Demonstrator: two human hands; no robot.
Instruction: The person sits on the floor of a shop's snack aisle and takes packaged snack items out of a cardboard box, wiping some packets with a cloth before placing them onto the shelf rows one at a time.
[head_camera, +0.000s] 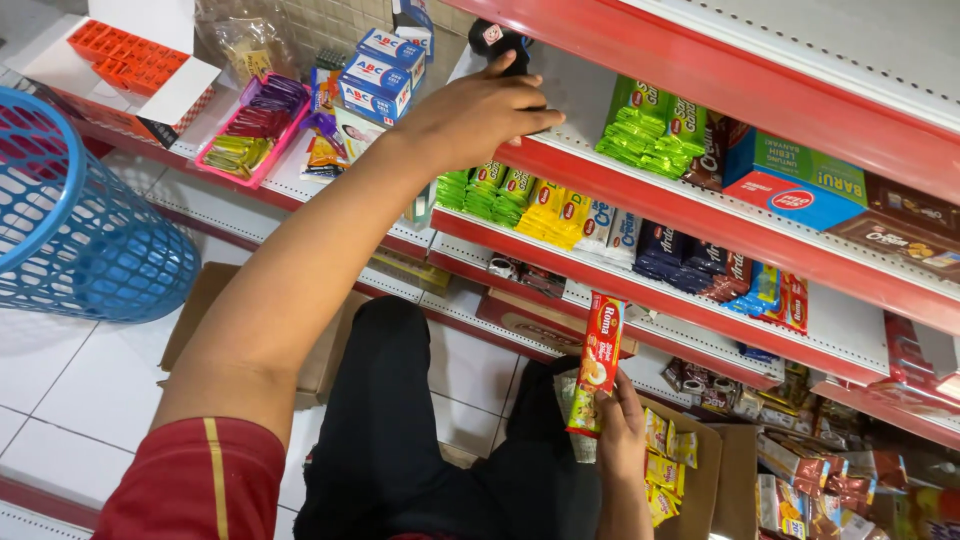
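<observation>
Nearest the camera: person crouched in dark trousers, red sleeve (200, 480) on the left arm. Right hand (620, 430) is low, fingers closed around the lower end of a red biscuit packet (597, 362), which stands upright in front of the lowest shelf. Just right of that hand, an open cardboard box (715, 480) holds small yellow snack packs (665, 470). Blue mesh basket (70, 220) sits on the white tiled floor to the left, well apart from both hands.

Farther out: left hand (475, 115) is stretched up to the upper red shelf (640, 190), palm down, fingers spread over a small black object (500, 42) at the shelf's end; whether it grips the object cannot be told. Green wafer packs (650, 125) lie just right of that hand.
</observation>
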